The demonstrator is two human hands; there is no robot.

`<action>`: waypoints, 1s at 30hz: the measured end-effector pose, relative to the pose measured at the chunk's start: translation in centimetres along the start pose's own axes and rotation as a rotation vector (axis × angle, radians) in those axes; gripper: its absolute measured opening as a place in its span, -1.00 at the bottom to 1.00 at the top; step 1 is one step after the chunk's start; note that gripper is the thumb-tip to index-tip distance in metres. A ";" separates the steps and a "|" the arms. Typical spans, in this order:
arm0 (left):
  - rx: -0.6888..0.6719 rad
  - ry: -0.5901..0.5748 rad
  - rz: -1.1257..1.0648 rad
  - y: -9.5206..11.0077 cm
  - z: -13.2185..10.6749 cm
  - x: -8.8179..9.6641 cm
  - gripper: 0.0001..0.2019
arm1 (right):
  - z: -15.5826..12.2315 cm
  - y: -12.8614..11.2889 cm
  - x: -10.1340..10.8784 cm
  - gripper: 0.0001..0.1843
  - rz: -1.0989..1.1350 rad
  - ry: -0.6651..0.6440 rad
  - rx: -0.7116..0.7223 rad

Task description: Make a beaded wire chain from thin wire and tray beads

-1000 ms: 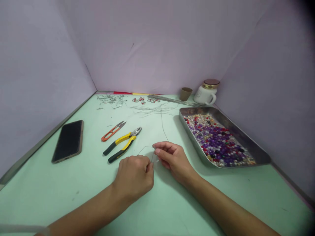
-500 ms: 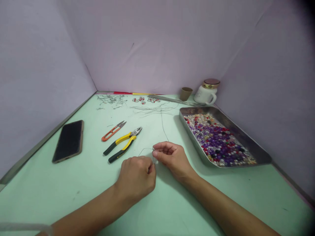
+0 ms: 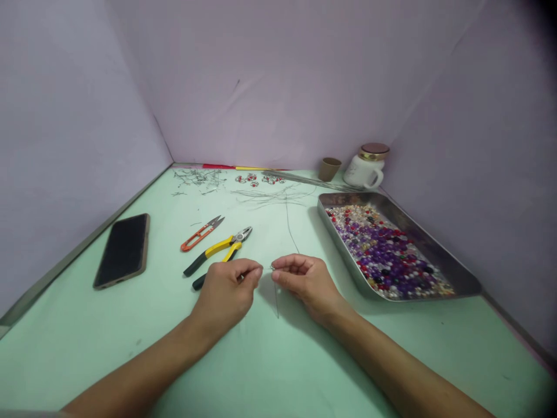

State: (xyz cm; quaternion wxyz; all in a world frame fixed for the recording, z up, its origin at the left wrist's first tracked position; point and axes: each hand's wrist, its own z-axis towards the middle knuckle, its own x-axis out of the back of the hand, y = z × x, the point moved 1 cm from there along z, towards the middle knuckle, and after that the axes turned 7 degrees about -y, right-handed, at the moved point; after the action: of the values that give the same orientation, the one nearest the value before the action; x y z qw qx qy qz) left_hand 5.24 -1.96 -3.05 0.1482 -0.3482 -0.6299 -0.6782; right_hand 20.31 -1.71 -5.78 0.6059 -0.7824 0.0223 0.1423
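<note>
Pinching thin wire in left hand and right hand, above green tabletop; partly hiding pliers at left, leaving open room at right before the raised edge of metal tray.

Left hand higher, wire seemingly dangling

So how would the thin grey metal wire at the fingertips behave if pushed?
Being so slender, the thin grey metal wire is probably light and easily bent; its straight free end suggests some stiffness rather than floppiness.
</note>
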 end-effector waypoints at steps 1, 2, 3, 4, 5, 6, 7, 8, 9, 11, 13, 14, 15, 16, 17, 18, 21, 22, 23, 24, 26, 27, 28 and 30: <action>0.017 -0.042 -0.016 0.0 0.1 0.0 -0.76 | 0.0 0.0 0.0 -0.82 -0.001 0.003 0.001; 0.017 -0.068 -0.015 0.0 0.1 0.0 -0.74 | 0.0 0.0 -0.1 -0.82 -0.003 0.006 0.005; 0.007 -0.082 0.002 0.0 0.1 0.0 -0.74 | 0.0 0.1 -0.1 -0.83 -0.007 0.006 0.010; -0.011 -0.090 0.028 0.0 0.0 0.0 -0.74 | 0.0 0.1 -0.1 -0.83 -0.009 0.007 0.017; -0.027 -0.096 0.054 0.1 0.0 0.0 -0.74 | 0.0 0.1 -0.1 -0.83 -0.009 0.008 0.023; -0.036 -0.096 0.074 0.1 -0.1 0.0 -0.74 | 0.1 0.2 -0.2 -0.82 -0.008 0.010 0.027; -0.039 -0.082 0.092 0.1 -0.1 0.1 -0.73 | 0.1 0.2 -0.2 -0.82 -0.005 0.014 0.028; -0.037 -0.057 0.105 0.0 -0.1 0.1 -0.73 | 0.1 0.3 -0.2 -0.82 -0.004 0.020 0.029; -0.030 -0.029 0.106 0.0 0.0 0.2 -0.72 | 0.1 0.3 -0.2 -0.82 -0.007 0.024 0.029; -0.002 -0.001 0.063 0.0 0.2 0.4 -0.71 | 0.1 0.3 -0.3 -0.82 -0.022 0.019 0.034; 0.054 -0.050 -0.057 -0.1 0.4 0.3 -0.75 | 0.0 0.3 -0.4 -0.80 -0.038 0.000 0.047; 0.088 -0.094 -0.137 -0.2 0.6 0.2 -0.78 | -0.1 0.3 -0.5 -0.80 -0.043 -0.007 0.049; 0.120 -0.136 -0.215 -0.3 0.7 0.1 -0.80 | -0.1 0.3 -0.6 -0.80 -0.045 -0.011 0.048; 0.144 -0.165 -0.282 -0.3 0.8 -0.1 -0.82 | -0.1 0.3 -0.6 -0.79 -0.046 -0.011 0.043; 0.157 -0.178 -0.333 -0.3 0.8 -0.2 -0.84 | -0.2 0.2 -0.7 -0.79 -0.049 -0.011 0.032; 0.158 -0.176 -0.364 -0.3 0.8 -0.3 -0.85 | -0.2 0.2 -0.7 -0.78 -0.051 -0.014 0.018; 0.128 -0.139 -0.387 -0.2 0.7 -0.4 -0.86 | -0.4 0.0 -0.8 -0.77 -0.061 -0.043 -0.035; 0.118 -0.128 -0.381 -0.1 0.7 -0.4 -0.86 | -0.4 -0.1 -0.9 -0.77 -0.065 -0.050 -0.053; 0.111 -0.117 -0.374 -0.1 0.6 -0.4 -0.86 | -0.5 -0.1 -0.9 -0.78 -0.070 -0.056 -0.069; 0.107 -0.103 -0.366 0.0 0.6 -0.3 -0.86 | -0.5 -0.2 -0.9 -0.78 -0.076 -0.059 -0.080; 0.107 -0.075 -0.344 0.0 0.5 -0.3 -0.87 | -0.5 -0.3 -1.0 -0.79 -0.090 -0.067 -0.081; 0.112 -0.059 -0.329 0.1 0.5 -0.4 -0.87 | -0.5 -0.3 -0.9 -0.79 -0.096 -0.073 -0.073; 0.118 -0.042 -0.312 0.1 0.4 -0.4 -0.87 | -0.5 -0.2 -0.9 -0.80 -0.099 -0.079 -0.061; 0.123 -0.011 -0.271 0.1 0.3 -0.5 -0.86 | -0.4 -0.1 -0.8 -0.83 -0.097 -0.086 -0.028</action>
State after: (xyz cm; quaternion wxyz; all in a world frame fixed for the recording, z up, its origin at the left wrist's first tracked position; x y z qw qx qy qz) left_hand 5.76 -1.79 -3.30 0.0731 -0.2539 -0.7123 -0.6502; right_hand 19.64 -2.20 -5.38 0.6013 -0.7842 -0.0435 0.1465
